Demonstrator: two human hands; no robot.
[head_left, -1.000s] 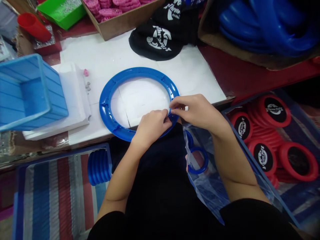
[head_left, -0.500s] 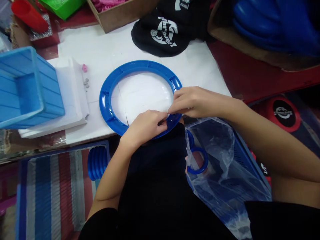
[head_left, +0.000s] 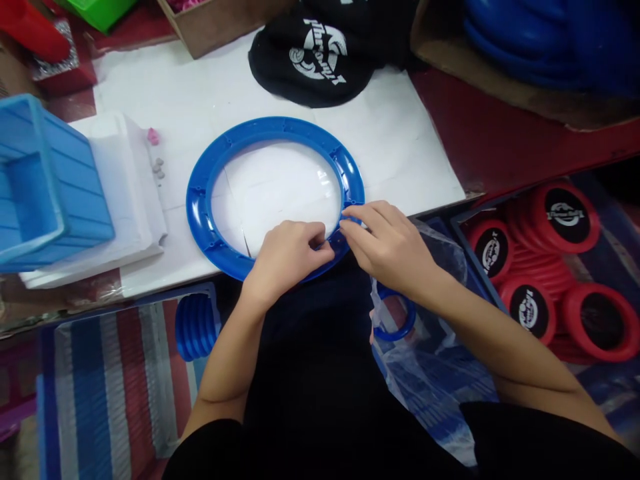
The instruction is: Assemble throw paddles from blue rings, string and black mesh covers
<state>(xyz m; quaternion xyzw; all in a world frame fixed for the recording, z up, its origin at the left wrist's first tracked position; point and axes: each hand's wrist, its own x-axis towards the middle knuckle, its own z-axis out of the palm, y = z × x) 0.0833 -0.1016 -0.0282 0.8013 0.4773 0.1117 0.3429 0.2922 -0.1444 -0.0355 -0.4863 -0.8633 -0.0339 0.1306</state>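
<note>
A blue plastic ring (head_left: 199,200), its ribbed side up, lies on the white sheet and juts slightly over the front table edge. My left hand (head_left: 290,257) is closed on its front right rim, thumb and curled fingers at the edge. My right hand (head_left: 387,243) bends over the right side of the same rim, fingertips and thumb touching it close together. Whether a small piece lies between those fingertips is hidden. Behind the ring rests a black fabric disc (head_left: 280,63) with a white printed logo.
On the left, a light blue bin (head_left: 83,193) stands on a white block (head_left: 130,173). Small pink (head_left: 153,136) and grey bits lie beside it. Several red rings with black centres (head_left: 603,320) fill a crate at right. A clear plastic bag (head_left: 440,373) hangs by my lap.
My right hand has moved down and turned, its fingers now coming at the rim from the lower right. My left hand stays on the rim. The view has shifted slightly, showing more red rings.
</note>
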